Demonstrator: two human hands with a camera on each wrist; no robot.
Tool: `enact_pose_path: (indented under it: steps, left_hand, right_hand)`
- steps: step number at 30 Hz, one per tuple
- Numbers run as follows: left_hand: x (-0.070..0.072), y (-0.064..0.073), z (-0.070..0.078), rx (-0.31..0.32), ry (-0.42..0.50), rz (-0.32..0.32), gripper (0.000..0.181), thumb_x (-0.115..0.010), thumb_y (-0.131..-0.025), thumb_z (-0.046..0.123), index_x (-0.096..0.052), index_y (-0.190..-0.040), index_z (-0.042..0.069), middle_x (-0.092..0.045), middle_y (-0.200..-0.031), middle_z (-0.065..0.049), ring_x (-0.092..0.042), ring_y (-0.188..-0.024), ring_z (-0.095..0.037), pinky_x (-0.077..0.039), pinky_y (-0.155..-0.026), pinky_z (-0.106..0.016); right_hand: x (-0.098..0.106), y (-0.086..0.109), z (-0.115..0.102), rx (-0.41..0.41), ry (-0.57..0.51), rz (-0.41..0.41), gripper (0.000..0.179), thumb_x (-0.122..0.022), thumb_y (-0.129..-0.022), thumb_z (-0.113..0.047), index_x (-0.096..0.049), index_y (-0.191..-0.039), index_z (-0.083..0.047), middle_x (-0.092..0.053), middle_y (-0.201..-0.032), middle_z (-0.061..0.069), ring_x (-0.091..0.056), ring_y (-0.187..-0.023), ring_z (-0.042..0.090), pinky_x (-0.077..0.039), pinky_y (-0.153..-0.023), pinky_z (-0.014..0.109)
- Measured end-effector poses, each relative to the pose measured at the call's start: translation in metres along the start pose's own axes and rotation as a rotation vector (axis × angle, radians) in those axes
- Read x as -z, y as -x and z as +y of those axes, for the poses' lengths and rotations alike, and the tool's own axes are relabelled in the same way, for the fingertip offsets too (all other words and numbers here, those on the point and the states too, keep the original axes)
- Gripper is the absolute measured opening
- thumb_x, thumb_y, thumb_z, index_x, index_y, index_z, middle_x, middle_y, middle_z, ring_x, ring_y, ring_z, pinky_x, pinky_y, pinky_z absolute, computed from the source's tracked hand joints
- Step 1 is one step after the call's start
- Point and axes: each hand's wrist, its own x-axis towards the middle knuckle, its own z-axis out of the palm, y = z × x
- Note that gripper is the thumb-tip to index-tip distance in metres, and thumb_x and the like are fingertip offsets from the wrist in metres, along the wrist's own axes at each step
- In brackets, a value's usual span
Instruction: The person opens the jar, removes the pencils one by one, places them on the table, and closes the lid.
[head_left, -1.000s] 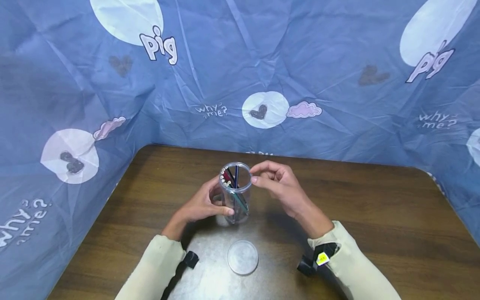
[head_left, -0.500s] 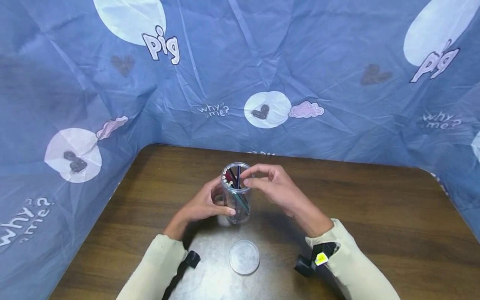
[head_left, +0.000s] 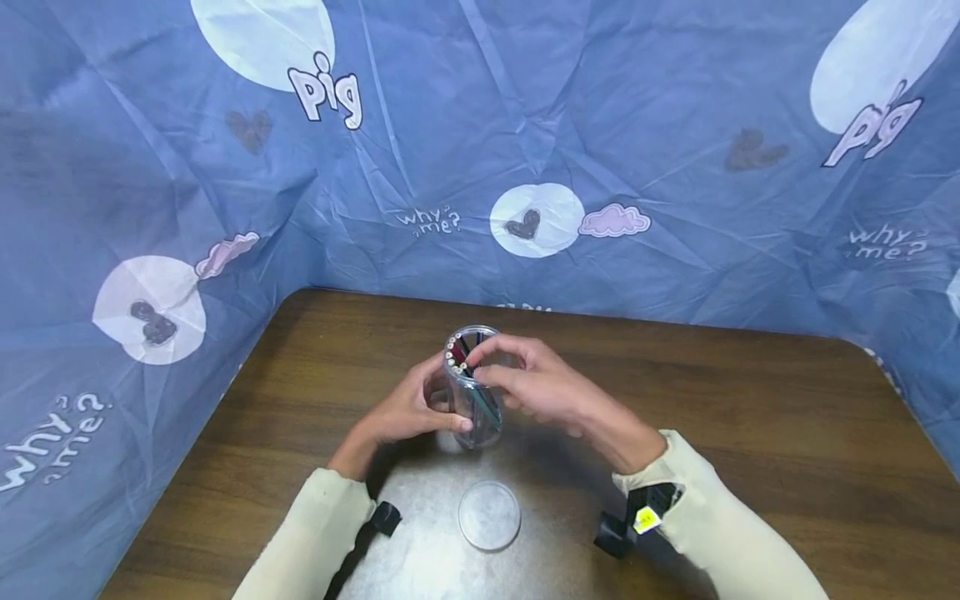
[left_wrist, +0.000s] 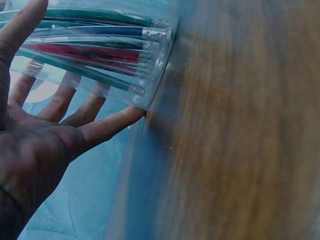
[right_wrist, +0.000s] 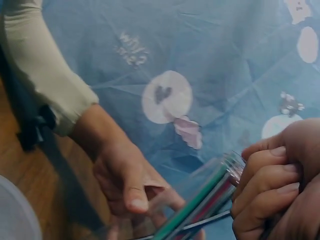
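A clear round jar of pencils stands upright on the table in the head view. My left hand grips its side, thumb in front and fingers behind. Several green, red and blue pencils show through its wall in the left wrist view, their metal ferrules at the base. Pale flat pencil ends cluster at the left of the mouth. Over the rim reaches my right hand, thumb and index finger bent inside the opening, fingertips right at the pencils. I cannot tell whether they pinch one.
A round translucent lid lies flat on the brown wooden table, nearer me than the jar. Behind and left of the table hangs a blue printed cloth. Black cameras are strapped at both wrists.
My right hand has moved left from the jar's right rim into its mouth, thumb and index finger now at the pencils. The left hand keeps its hold on the jar.
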Motion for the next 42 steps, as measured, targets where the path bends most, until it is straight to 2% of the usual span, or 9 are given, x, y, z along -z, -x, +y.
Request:
enact_pose_path:
  steps: [6,12,20,25,34,42]
  left_hand:
    - [0.001,0.000,-0.001,0.005,0.028,-0.005,0.087,-0.080,-0.075,-0.011,-0.039,-0.149,0.008,-0.057,-0.134,-0.020,-0.059,-0.117,-0.032,-0.054,-0.096,-0.048]
    - [0.002,0.000,0.000,0.017,0.017,0.006,0.088,-0.081,-0.075,-0.010,-0.039,-0.149,0.008,-0.057,-0.135,-0.020,-0.059,-0.118,-0.031,-0.054,-0.096,-0.047]
    - [0.001,-0.001,-0.001,0.006,0.019,-0.006,0.085,-0.080,-0.075,-0.010,-0.039,-0.148,0.007,-0.057,-0.134,-0.020,-0.059,-0.118,-0.031,-0.053,-0.096,-0.047]
    - [0.002,-0.001,-0.001,0.011,0.015,-0.003,0.087,-0.081,-0.074,-0.011,-0.039,-0.148,0.006,-0.056,-0.135,-0.021,-0.059,-0.118,-0.031,-0.053,-0.097,-0.047]
    - [0.001,-0.001,0.001,0.006,0.006,-0.009,0.084,-0.082,-0.075,-0.008,-0.040,-0.147,0.006,-0.057,-0.134,-0.018,-0.058,-0.118,-0.029,-0.053,-0.097,-0.046]
    - [0.000,0.000,0.001,0.011,0.014,-0.011,0.083,-0.081,-0.074,-0.010,-0.041,-0.146,0.003,-0.058,-0.131,-0.019,-0.060,-0.116,-0.027,-0.053,-0.097,-0.046]
  right_hand:
    - [-0.008,-0.002,-0.007,-0.082,-0.002,0.015,0.025,-0.059,-0.095,-0.023,-0.066,-0.118,-0.018,-0.031,-0.054,-0.006,-0.022,-0.043,0.007,-0.018,-0.037,0.020]
    - [-0.012,-0.003,-0.011,-0.094,0.022,0.049,0.022,-0.056,-0.093,-0.022,-0.066,-0.111,-0.016,-0.032,-0.054,-0.005,-0.023,-0.044,0.007,-0.018,-0.038,0.020]
    - [-0.014,-0.001,-0.010,-0.103,0.001,0.071,0.018,-0.055,-0.095,-0.022,-0.063,-0.110,-0.017,-0.033,-0.054,-0.005,-0.024,-0.045,0.008,-0.018,-0.039,0.021]
    - [-0.013,-0.001,-0.009,-0.088,-0.045,0.040,0.017,-0.054,-0.095,-0.020,-0.061,-0.110,-0.015,-0.032,-0.055,-0.006,-0.024,-0.045,0.007,-0.018,-0.039,0.020]
    - [-0.006,-0.001,-0.006,-0.051,-0.187,-0.115,0.019,-0.053,-0.098,-0.017,-0.051,-0.116,-0.010,-0.027,-0.055,-0.008,-0.021,-0.043,0.004,-0.013,-0.037,0.018]
    - [-0.008,0.001,-0.002,-0.018,-0.231,-0.136,0.018,-0.054,-0.100,-0.016,-0.050,-0.116,-0.009,-0.027,-0.055,-0.007,-0.021,-0.043,0.004,-0.013,-0.037,0.017]
